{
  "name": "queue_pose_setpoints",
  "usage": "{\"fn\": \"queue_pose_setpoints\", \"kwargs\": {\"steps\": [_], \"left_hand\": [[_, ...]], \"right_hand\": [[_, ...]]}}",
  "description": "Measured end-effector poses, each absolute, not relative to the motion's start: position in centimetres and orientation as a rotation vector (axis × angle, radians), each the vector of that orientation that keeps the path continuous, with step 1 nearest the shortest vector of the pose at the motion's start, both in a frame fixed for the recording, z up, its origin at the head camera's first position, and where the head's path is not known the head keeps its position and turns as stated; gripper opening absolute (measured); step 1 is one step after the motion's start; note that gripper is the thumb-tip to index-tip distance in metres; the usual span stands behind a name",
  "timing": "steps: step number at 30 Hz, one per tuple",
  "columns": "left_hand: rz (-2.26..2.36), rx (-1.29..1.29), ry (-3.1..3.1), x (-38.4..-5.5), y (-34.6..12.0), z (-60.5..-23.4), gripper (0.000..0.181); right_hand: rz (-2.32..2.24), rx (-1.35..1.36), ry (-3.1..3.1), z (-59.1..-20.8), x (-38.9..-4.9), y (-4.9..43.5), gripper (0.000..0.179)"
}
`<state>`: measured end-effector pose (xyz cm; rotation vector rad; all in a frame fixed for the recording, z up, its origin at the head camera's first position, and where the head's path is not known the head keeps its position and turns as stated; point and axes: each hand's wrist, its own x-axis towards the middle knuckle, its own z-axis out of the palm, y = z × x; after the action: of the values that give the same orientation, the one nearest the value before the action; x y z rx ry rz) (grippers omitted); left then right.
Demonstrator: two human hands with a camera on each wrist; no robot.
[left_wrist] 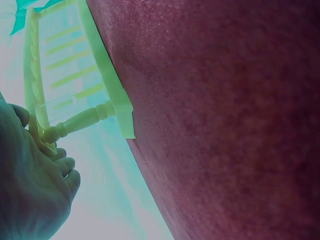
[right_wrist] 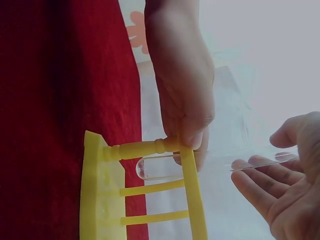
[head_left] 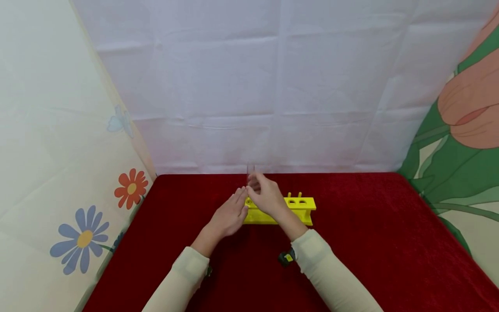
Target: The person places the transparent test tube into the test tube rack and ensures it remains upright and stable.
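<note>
A yellow test tube rack (head_left: 308,203) stands on the red cloth, its top plate pierced by round holes. At the rack's left end my left hand (head_left: 228,214) grips the top plate, thumb on one face and fingers on the other in the right wrist view. My right hand (head_left: 267,195) reaches over the rack and holds the upper part of a clear glass test tube (right_wrist: 160,167), fingers curled around it. The tube passes through the end hole, with its rounded bottom between the top plate and the base. Its upper end (head_left: 251,167) rises above my right fingers.
Short yellow pegs (head_left: 294,194) stick up along the rack's back edge. Red cloth (head_left: 362,238) covers the table around it. A white sheet (head_left: 218,86) hangs behind, with flower-printed panels at left and right.
</note>
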<state>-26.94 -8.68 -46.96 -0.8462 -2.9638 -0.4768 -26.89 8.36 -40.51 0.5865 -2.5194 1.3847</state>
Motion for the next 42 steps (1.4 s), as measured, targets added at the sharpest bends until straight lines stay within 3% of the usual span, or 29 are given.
{"fn": "queue_pose_setpoints", "kwargs": {"steps": [42], "left_hand": [[-0.476,-0.83,-2.979,-26.9,-8.6,-46.9,0.057]], "right_hand": [[1.231,0.59,-2.643,-42.0,-26.7,8.3,0.03]]}}
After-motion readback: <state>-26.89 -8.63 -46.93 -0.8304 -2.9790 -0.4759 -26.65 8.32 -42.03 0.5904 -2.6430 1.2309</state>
